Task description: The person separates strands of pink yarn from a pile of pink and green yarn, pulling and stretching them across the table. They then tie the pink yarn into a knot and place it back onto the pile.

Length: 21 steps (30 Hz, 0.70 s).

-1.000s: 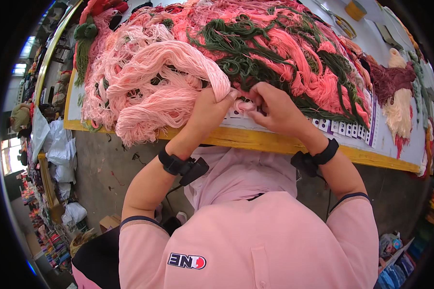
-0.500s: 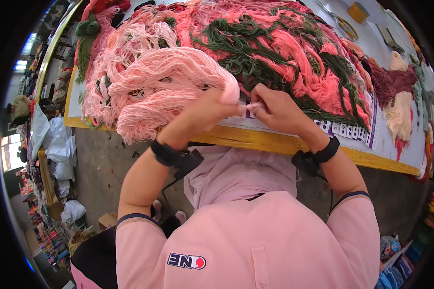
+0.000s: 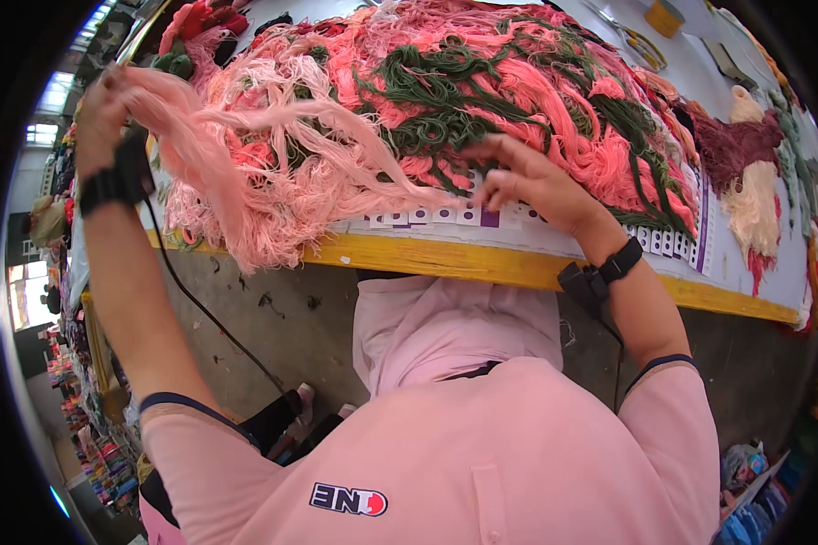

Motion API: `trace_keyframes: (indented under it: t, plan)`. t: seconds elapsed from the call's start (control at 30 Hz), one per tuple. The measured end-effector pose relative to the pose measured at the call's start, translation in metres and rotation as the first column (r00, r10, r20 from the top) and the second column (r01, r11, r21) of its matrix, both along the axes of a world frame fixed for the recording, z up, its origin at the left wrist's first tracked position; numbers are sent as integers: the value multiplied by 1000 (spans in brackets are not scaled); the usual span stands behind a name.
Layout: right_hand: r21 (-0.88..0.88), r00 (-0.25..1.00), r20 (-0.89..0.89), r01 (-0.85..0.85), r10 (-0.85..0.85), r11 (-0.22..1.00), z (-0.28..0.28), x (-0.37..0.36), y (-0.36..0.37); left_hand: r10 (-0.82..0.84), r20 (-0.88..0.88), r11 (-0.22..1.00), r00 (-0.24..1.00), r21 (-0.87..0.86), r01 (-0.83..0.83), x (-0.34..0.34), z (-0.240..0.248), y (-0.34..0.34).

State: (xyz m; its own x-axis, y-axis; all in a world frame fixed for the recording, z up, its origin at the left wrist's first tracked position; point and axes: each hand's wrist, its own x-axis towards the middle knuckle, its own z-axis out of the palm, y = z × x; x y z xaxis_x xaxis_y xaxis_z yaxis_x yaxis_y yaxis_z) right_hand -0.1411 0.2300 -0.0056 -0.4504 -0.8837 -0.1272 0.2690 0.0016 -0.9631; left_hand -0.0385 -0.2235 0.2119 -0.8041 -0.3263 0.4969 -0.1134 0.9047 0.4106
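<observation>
Half a second ago the two hands met near the table's (image 3: 482, 262) front edge; now they are well apart. The left hand (image 3: 103, 113) has swung out to ten o'clock, blurred, fingers clamped on the pale skein (image 3: 186, 123). The right hand (image 3: 529, 182) stays between one and two o'clock, fingers now parted and loosely curled; whether they touch the skein's thin end, one cannot tell. The skein, earlier draped close by the left wrist, now trails from ten o'clock toward twelve, over the left part of the pile (image 3: 541, 86). More dotted cards (image 3: 445, 216) show below it. Counted: two hands, two black wristbands (image 3: 620, 262), one on each wrist, one held skein, and one yellow roll (image 3: 665, 18) between one and two o'clock.
</observation>
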Motion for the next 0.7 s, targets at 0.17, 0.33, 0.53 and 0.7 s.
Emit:
trace_keyframes:
  t: [0.17, 0.33, 0.53, 0.7]
  plan:
    - [-154, 950, 263, 213, -167, 965, -14, 2, 11, -294, -72, 938, 953, -214, 273, -46, 53, 64]
    - [-31, 948, 117, 302, -296, 953, -15, 0, 18, -594, -506, -592, 626, 801, 85, -31, -149, 208]
    - [74, 863, -303, 443, -403, 894, -10, 28, 4, -310, -232, -673, 922, 739, -40, 5, -215, 278]
    - [34, 966, 105, 234, -237, 972, -2, 55, -28, -369, -351, -726, 861, 687, -30, 11, -227, 268]
